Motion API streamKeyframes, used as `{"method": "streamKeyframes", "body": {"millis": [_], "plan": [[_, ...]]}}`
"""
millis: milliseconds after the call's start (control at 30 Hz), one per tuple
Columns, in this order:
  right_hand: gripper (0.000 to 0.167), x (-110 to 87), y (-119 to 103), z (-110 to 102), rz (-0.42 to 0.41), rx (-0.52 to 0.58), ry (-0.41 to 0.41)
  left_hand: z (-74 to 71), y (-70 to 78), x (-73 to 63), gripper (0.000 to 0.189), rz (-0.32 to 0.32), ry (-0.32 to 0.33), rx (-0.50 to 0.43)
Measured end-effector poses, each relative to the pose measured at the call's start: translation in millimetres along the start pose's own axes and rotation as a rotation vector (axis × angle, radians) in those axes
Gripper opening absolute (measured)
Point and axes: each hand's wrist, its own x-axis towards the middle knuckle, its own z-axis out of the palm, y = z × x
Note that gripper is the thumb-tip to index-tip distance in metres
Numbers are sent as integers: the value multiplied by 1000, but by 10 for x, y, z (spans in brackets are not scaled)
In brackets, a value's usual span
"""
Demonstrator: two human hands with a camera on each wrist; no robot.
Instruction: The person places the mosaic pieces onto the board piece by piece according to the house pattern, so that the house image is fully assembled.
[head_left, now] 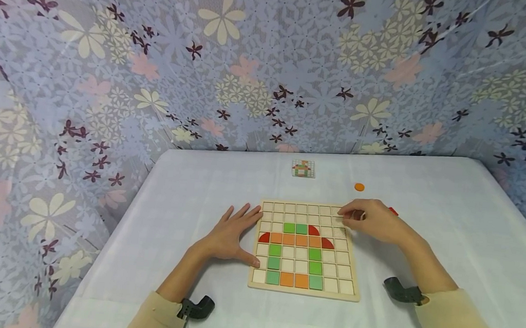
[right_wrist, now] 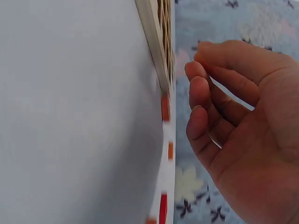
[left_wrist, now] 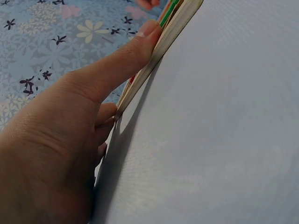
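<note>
A wooden grid board (head_left: pixel 344 273) lies flat on the table, with green squares (head_left: pixel 275 250), orange squares (head_left: pixel 301 240) and red quarter-round pieces (head_left: pixel 264 237) set in its cells. My left hand (head_left: pixel 229 237) rests at the board's left side with fingers spread. Its thumb (left_wrist: pixel 140 44) touches the board's edge. Over the upper right corner hovers my right hand (head_left: pixel 374 219), its fingers loosely bent and thumb and index apart. In the right wrist view, no piece shows between these fingers (right_wrist: pixel 200 91).
A small pattern card (head_left: pixel 303 168) lies behind the board. To its right is an orange disc (head_left: pixel 359 187). A red piece (head_left: pixel 393 211) lies partly behind the right hand. More orange pieces (right_wrist: pixel 170 150) show in the right wrist view. A floral curtain (head_left: pixel 269 82) hangs behind the table.
</note>
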Motion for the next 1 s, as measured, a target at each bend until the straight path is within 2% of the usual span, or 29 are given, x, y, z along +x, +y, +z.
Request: {"method": "streamKeyframes", "body": {"millis": [300,567,733,1000], "plan": [[26,-195,340,-310,125,-68,103,-1,-15,-2,126,-9,-5,-4],[32,-339,587,-448,224,-101,155,27,-23,12,126,-5,-2,-4],[30,-390,694,-479,232,-108,169,33,-23,11,127,-9,0,1],[35,-410,732,-461,220,-102,152,22,-15,5,126,-8,-3,6]]}}
